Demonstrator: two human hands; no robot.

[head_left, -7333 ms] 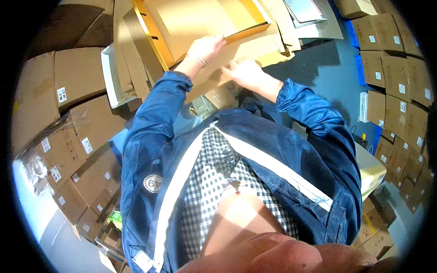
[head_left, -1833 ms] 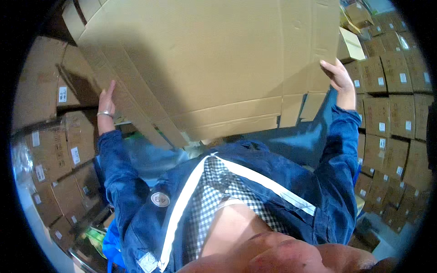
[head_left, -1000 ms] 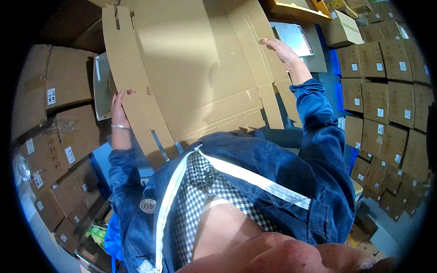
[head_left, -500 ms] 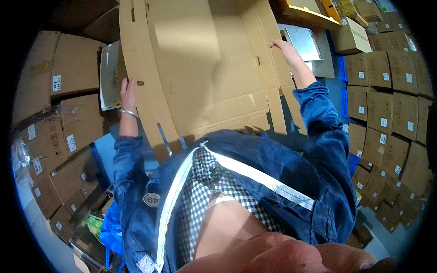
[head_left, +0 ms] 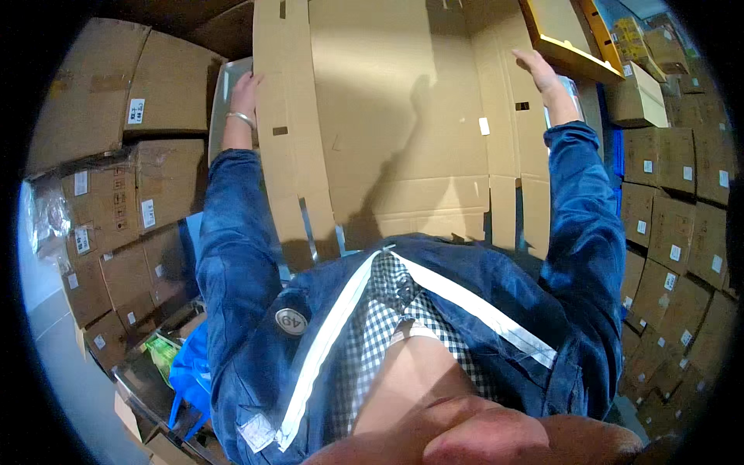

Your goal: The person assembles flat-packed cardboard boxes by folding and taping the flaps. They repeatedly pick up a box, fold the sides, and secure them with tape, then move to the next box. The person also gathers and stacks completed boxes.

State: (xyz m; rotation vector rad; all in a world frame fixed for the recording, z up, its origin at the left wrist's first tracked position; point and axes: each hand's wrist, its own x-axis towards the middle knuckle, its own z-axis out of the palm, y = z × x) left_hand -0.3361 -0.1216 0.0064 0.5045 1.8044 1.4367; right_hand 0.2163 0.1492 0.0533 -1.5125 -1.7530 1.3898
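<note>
A large brown cardboard box blank (head_left: 395, 101) stretches in front of me, with creases, slots and cut flaps along its sides and near end. Its left edge is under my left hand (head_left: 245, 97), whose fingers close on the border; a bracelet circles that wrist. On the far right side flap, my right hand (head_left: 542, 74) grips the edge, with finger ends showing over the inner face and the other fingers partly hidden. The right flap (head_left: 508, 116) lies spread outward. My arm's shadow falls across the middle panel.
Stacked cartons (head_left: 174, 85) rise on the left, and more labelled cartons (head_left: 674, 209) on the right. An orange-yellow frame (head_left: 581, 58) is at the far right, beside a carton (head_left: 639, 97). A blue plastic item (head_left: 190, 380) sits low on the left.
The view has shifted, placing the blank farther right. My left hand has slid farther along the left edge. The right flap has tipped outward with my right hand.
</note>
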